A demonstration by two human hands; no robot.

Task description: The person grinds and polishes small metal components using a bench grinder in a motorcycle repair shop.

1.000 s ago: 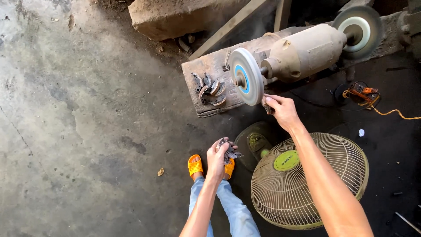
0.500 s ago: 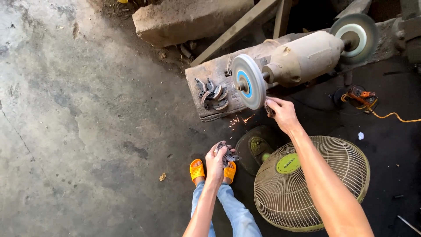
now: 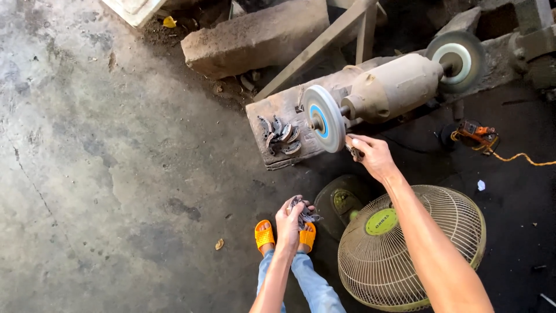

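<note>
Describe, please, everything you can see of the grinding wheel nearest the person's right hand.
The grinding wheel is a pale grey disc with a blue ring around a light hub, mounted upright on the shaft at the near end of a dusty beige motor. It hangs just past the edge of a worn wooden block. The right hand holds a small dark metal piece close to its lower rim; whether they touch is unclear.
</note>
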